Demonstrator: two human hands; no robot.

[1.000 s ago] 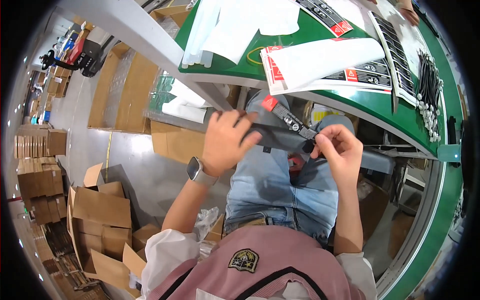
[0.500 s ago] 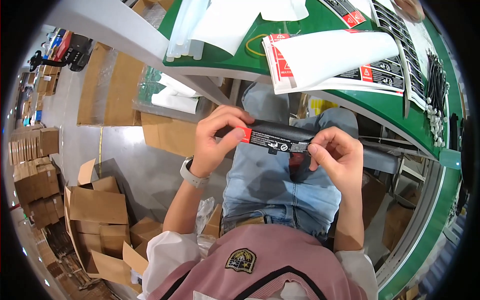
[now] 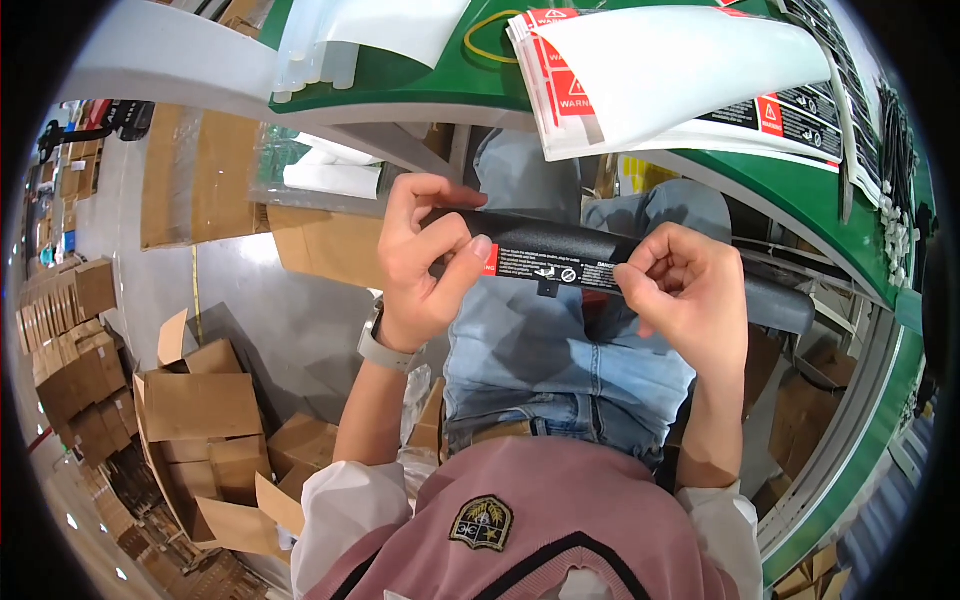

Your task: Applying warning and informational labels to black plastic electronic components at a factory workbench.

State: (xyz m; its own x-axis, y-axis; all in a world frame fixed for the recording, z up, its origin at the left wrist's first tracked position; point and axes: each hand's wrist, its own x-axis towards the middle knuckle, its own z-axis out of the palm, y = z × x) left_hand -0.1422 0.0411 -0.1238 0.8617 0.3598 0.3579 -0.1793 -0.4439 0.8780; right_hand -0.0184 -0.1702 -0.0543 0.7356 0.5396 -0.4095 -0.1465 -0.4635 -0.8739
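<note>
A long black tube-shaped part (image 3: 575, 238) lies crosswise above my lap, its far right end dark and rounded. Along its near side runs a black warning label (image 3: 538, 265) with a red patch at the left. My left hand (image 3: 420, 285) is closed around the left end of the tube, its thumb pressing on the red patch and its index finger raised. With thumb and forefinger together, my right hand (image 3: 695, 290) pinches at the label's right end, against the tube. A small black tab (image 3: 548, 289) sticks out below the label. The tube's left end is hidden by my left hand.
Beyond my knees is a green table (image 3: 440, 88) bearing a stack of label sheets (image 3: 680, 70), a yellow rubber band (image 3: 468, 42), translucent tubes (image 3: 320, 65) and black cables (image 3: 893, 170). Open cardboard boxes (image 3: 200, 405) stand on the floor at the left.
My left index finger has lifted off the tube. Both hands sit slightly farther apart, the right one a little more to the right. The table appears shifted up in view.
</note>
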